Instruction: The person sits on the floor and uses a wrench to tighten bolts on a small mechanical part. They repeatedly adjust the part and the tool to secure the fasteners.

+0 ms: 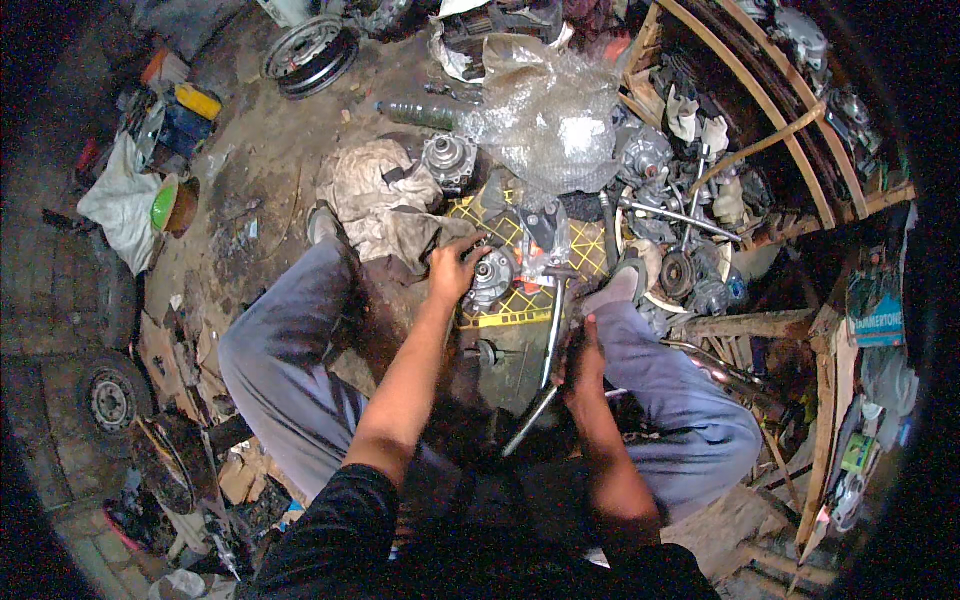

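My left hand (454,270) is at the upper left edge of a round grey metal hub (489,278) with a raised centre. Its thumb and forefinger are apart, with a gap between them. The hub lies on a yellow crate (530,305) with a lattice top. In dark shadow, my right hand (577,372) hangs beside a long shiny metal bar (556,330) with a short crosspiece at its top; its fingers do not show clearly. Beyond the hub sits a metal part in clear plastic (543,222). A second grey hub (449,162) stands farther back beside a crumpled beige cloth (365,190).
Several metal parts and rods crowd the right, by a wooden rack (790,130). Bubble wrap (550,120) and a plastic bottle (415,114) lie at the back. A wheel rim (312,55) is far left, a tyred wheel (108,396) nearer. My bent legs flank the crate.
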{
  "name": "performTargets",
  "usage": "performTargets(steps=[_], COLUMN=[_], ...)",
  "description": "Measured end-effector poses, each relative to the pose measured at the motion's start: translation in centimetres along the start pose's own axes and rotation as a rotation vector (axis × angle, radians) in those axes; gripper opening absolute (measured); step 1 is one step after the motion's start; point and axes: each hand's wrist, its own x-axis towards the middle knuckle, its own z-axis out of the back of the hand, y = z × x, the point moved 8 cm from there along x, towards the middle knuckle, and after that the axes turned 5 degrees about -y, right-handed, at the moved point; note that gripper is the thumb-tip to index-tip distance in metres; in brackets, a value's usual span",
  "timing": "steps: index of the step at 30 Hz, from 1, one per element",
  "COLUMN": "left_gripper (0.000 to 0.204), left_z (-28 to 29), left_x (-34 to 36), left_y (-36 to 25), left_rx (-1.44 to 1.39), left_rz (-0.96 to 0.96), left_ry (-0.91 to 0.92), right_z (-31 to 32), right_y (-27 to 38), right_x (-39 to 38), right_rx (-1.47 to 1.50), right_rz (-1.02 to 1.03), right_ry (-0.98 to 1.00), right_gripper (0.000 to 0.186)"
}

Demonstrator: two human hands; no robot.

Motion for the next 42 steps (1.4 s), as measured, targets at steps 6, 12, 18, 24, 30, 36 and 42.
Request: performTargets(steps=[6, 12, 18, 24, 30, 36, 42], left_gripper=[0.025, 0.024, 0.019, 0.023, 0.022, 0.026, 0.029], left_z=[-0.8, -1.1, -1.4, -1.6, -1.8, -1.6, -2.1], left_x=[-0.8, -1.6, -2.2, -2.6, -2.6, -2.7, -2.9], left_y=[1.5, 0.9, 2.2, 2.3, 2.8, 2.7, 4.4], left_rx=[-0.141, -0.318, -0.286, -0.226, -0.218, -0.240, -0.412], left_rz=[-0.012, 0.124, 0.207, 0.135, 0.206, 0.115, 0.143], left_ry=[-0.104, -0.279, -0.292, -0.425, -0.324, -0.389, -0.416], right_z=[-0.5, -4.0, -15.2, -21.5, -23.8, -23.7, -25.4], right_y=[1.0, 11.2, 22.8, 22.8, 17.7, 12.7, 11.5], right_x=[-1.2, -6.0, -14.0, -10.0, -1.2, 5.4, 5.3], right_rx=[-0.045, -0.328, -1.049, -1.391, -1.537, -1.662, -1.997], right_rz=[0.056, 0.365, 0.871, 1.072, 0.993, 1.165, 1.261], right_ry=[-0.026, 0.059, 0.392, 0.686, 0.970, 1.177, 1.194], right_gripper=[0.054, 0.056, 0.065, 0.039, 0.032, 0.034, 0.036])
